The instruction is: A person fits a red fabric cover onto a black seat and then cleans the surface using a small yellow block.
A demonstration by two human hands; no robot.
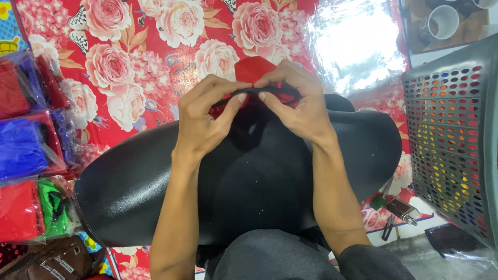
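Right now both my hands meet over the black pad [249,176], a wide leather-like cushion lying across my lap. My left hand [205,116] and right hand [298,106] are each pinched shut on a thin black strap [262,92] stretched between them, thumbs and forefingers nearly touching at its middle, just above the far edge of the pad. I judge I hold it taut like this so the red cloth [254,70] under it stays flat; that red piece peeks out just beyond the pad, partly hidden by my fingers. The pad seems to serve as a firm working surface, which would be why it sits so close to my body. Beyond the pad spreads a red rose-printed sheet [135,67]. Left of the pad lie clear bags of red, blue and green cloth [23,171], within reach. Right of the pad stands a grey perforated basket [451,150], and near the pad's right corner lies a small lighter [402,210].
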